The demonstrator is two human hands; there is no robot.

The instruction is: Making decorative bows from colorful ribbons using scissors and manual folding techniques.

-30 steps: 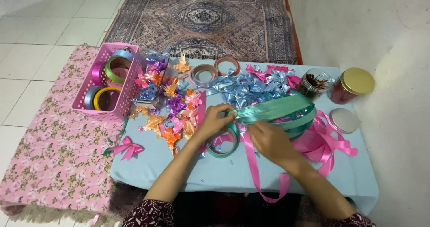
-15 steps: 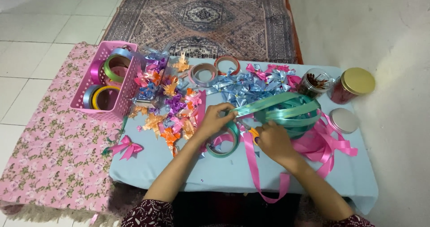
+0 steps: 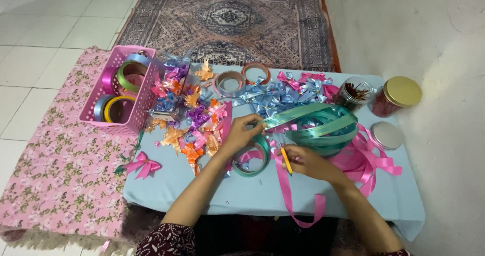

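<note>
At frame centre on the blue table (image 3: 212, 195), the left hand (image 3: 241, 134) pinches the end of a looped teal ribbon (image 3: 316, 124); the right hand (image 3: 310, 162), just below it, grips a small orange tool (image 3: 286, 161) in clenched fingers

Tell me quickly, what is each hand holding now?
Left hand: closed, pinching the green ribbon.
Right hand: closed on a yellow tool.

Right forearm (image 3: 369, 220): cut off by bottom edge.
Orange-handled tool (image 3: 286, 161): tip hidden under right hand (image 3: 310, 162).
Glass jar (image 3: 353, 94): contents too small to tell.
</note>
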